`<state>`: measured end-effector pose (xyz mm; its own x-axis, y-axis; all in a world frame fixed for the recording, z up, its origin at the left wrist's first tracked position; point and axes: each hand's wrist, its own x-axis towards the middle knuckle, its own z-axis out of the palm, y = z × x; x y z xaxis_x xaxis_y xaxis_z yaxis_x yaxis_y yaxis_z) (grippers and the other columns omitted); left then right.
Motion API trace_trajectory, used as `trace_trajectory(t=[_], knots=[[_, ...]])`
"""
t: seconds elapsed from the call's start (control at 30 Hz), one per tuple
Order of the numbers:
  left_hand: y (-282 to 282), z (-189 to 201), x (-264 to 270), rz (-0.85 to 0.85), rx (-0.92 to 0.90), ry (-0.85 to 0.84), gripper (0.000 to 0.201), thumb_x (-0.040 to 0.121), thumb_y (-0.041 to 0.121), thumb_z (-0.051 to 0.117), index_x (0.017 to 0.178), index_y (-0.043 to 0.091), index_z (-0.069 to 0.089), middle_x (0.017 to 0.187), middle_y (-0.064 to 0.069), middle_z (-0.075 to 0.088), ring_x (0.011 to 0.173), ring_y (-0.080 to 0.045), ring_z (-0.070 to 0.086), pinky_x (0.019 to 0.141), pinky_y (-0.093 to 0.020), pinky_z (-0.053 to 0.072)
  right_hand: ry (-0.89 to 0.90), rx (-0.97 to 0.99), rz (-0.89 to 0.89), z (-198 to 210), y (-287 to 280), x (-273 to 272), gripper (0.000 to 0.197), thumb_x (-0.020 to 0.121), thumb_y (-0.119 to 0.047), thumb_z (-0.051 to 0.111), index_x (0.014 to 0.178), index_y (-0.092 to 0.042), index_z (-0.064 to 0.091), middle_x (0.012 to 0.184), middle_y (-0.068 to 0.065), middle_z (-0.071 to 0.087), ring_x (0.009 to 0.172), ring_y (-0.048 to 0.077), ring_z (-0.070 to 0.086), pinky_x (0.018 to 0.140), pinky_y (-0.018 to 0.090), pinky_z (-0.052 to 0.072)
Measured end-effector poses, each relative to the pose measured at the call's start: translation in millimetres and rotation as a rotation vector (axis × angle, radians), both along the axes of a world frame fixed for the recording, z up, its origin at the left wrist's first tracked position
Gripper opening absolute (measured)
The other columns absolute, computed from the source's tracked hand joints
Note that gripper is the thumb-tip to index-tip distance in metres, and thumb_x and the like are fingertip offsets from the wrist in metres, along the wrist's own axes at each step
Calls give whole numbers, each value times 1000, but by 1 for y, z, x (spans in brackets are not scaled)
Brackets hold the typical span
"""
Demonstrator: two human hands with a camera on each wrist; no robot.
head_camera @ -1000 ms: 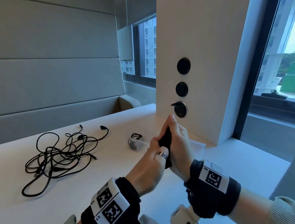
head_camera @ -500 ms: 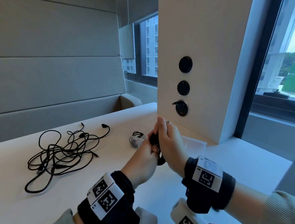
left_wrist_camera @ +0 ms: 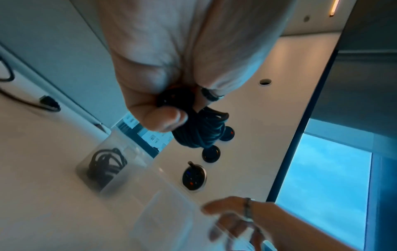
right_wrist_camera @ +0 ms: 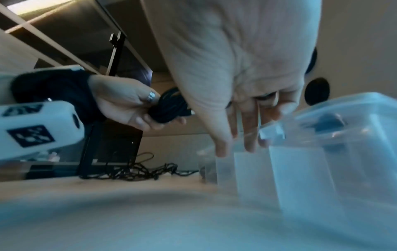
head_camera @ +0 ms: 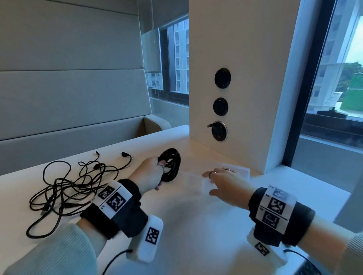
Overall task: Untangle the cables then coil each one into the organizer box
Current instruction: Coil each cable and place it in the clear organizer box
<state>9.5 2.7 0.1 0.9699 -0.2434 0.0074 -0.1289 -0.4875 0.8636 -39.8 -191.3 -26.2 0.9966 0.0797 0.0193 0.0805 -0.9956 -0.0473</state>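
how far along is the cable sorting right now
Done: one coiled cable already sits in a compartment of the clear organizer box. In hand: the left hand grips a second coiled black cable above the table, while the right hand reaches with straight fingers to the box. Left: dropping this coil in, then untangling and coiling the black cable pile on the table.

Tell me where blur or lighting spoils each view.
Head view: mostly sharp, right hand and clear organizer box smeared, window daylight bright. Left wrist view: coiled cable fairly sharp in the left hand, box edges soft. Right wrist view: heavy motion blur across box and table.
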Motion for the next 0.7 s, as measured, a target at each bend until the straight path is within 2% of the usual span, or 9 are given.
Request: trace_trajectory(t=[0.03,0.1,0.13,0.2,0.3,0.4,0.47,0.53,0.7], knots=[[-2,3,5,2,28,-17,20,99,12,32,91,2,47,68,-14,54,37,-15,49,39,-23,39,-16,5,9,1,-2,-2,41,92,-27,55,133,-24,46,129,-4,50,124,19,43,84,21,37],[-8,6,15,-11,104,-25,25,99,12,33,105,-6,50,77,-23,63,44,-20,60,43,-25,44,10,36,19,0,-5,-8,31,93,-24,54,123,-27,56,122,-4,56,111,17,52,82,24,41],[-12,8,18,-23,185,-38,26,98,11,36,109,-7,51,83,-25,65,56,-27,64,50,-26,45,34,52,17,-1,-5,-12,28,93,-24,53,121,-28,58,120,-4,57,102,17,55,82,26,45],[-22,10,23,-42,403,-102,26,95,8,42,114,-6,54,101,-23,66,82,-30,65,65,-28,44,38,60,15,-2,-6,-20,25,94,-26,51,117,-32,60,114,-5,60,84,14,53,79,29,51],[-39,13,23,-93,716,-192,31,98,14,37,117,-3,55,119,-17,59,105,-29,57,83,-32,44,31,60,23,-2,-9,-25,24,93,-28,51,113,-36,62,107,-7,62,79,14,53,75,32,53],[-50,4,30,-127,873,-207,33,98,21,39,116,0,56,114,-15,60,100,-29,57,80,-32,43,37,89,41,-3,-11,-27,23,93,-29,52,112,-37,63,107,-6,62,84,15,57,76,30,52],[-51,-1,32,-106,920,-258,29,95,19,42,108,1,59,101,-13,61,88,-28,56,75,-32,42,40,99,47,-4,-12,-29,24,93,-29,52,112,-37,63,106,-6,62,88,16,60,78,32,53],[-51,-4,33,-81,952,-299,23,92,16,44,99,1,61,96,-13,61,83,-29,55,70,-31,41,40,114,49,-3,-13,-28,23,93,-29,52,112,-36,63,104,-6,63,88,18,61,78,33,54],[-49,-6,33,-82,976,-329,15,89,10,49,92,2,61,97,-15,65,76,-28,53,67,-31,41,42,88,62,-5,-13,-20,23,92,-29,53,111,-38,63,82,-12,49,78,16,54,76,35,55]])
